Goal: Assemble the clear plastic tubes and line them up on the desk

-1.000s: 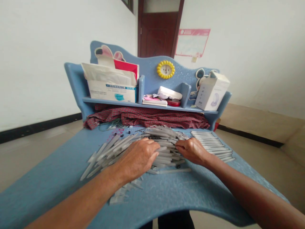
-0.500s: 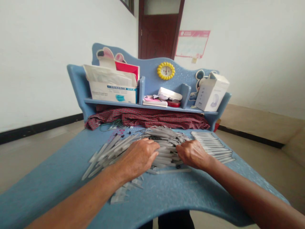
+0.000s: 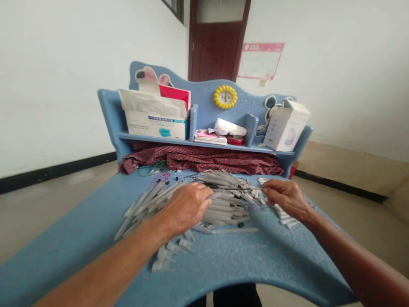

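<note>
My right hand (image 3: 286, 197) pinches the right end of a thin dark pen refill (image 3: 238, 188), which stretches level to the left, toward my left fingers. My left hand (image 3: 191, 202) is closed near the rod's other end; what lies in its fingers is hidden. Between and behind the hands is a heap of translucent pen barrels (image 3: 223, 209). More barrels (image 3: 148, 204) fan out left of my left hand. Small clear cone-shaped pieces (image 3: 164, 256) lie in front of my left wrist. Under my right hand, a row of filled barrels (image 3: 289, 219) is partly covered.
Small black caps (image 3: 241, 224) lie scattered on the blue desk (image 3: 86, 247). A crumpled red checked cloth (image 3: 204, 160) lies under the shelf (image 3: 179, 143). On the shelf stand a mask box (image 3: 156, 125), a white box (image 3: 286, 128) and a stack of papers (image 3: 211, 138).
My right hand has moved right, away from my left hand, and the dark refill now shows between them. My left hand has stayed nearly in place. The camera view has shifted slightly.
</note>
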The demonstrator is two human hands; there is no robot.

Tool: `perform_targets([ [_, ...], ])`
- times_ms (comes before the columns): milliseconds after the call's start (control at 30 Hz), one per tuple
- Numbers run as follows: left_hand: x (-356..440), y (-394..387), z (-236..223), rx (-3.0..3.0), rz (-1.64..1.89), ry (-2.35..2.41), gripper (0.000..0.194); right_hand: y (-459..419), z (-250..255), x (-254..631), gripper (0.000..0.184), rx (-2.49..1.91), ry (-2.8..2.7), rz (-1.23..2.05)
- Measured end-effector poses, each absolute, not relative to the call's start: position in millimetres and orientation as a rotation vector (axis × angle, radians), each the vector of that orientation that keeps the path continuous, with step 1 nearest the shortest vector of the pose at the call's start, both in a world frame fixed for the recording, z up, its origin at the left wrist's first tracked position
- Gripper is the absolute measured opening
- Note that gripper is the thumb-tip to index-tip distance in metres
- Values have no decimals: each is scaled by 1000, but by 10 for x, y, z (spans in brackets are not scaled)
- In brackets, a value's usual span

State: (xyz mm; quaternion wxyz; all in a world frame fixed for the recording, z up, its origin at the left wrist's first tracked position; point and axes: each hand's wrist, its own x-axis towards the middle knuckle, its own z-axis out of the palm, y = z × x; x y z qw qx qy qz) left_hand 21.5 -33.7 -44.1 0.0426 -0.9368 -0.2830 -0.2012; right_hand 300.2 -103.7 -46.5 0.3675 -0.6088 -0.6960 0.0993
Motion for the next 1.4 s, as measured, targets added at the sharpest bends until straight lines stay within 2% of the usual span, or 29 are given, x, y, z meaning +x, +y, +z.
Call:
perform_targets([
  [267,199,-293,-470,-2840,-797,-841,15,-1273,-348,3093,19,-1490,-1610,433],
  [933,221,-377,-385,-3025,-598,-753,19,-1224,-342,2972,22,-1441,-1640,599],
  [1167,261,-469,-318,-3226,-777,-803,22,-1146,-353,2706,25,-1336,-1755,670],
  [1400,296,-545,-265,-3409,-1041,-1141,21,-1186,-334,2419,36,-1391,-1906,674],
])
